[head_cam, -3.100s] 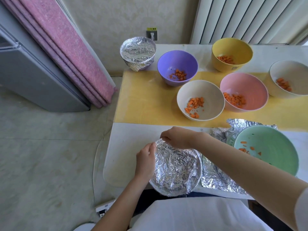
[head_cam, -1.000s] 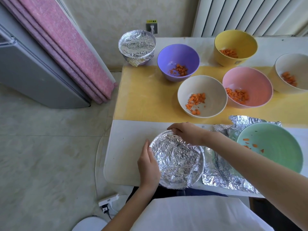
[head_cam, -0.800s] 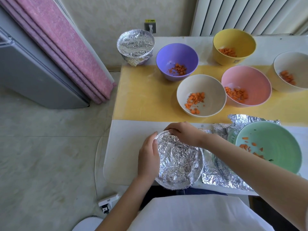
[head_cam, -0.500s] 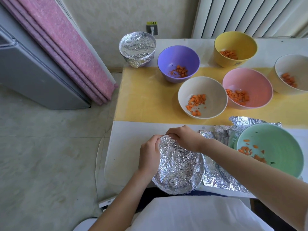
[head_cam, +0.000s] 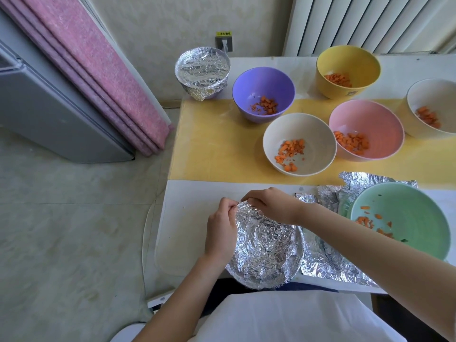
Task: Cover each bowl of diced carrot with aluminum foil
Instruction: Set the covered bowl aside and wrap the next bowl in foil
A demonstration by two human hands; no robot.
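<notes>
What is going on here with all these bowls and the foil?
A person is covering the near bowl with foil: the left hand and the right hand pinch it at the far rim. One covered bowl stands at the far left corner of the table. Six carrot bowls are uncovered: purple, yellow, pink, green and two cream.

A small yellow sticker sits on the wall directly above the wall socket. It carries one row of four black Chinese characters, which appear to read 小心触电. The yellow bowl has a small dark printed mark low on its near outer wall, and that mark is too small to read.
</notes>
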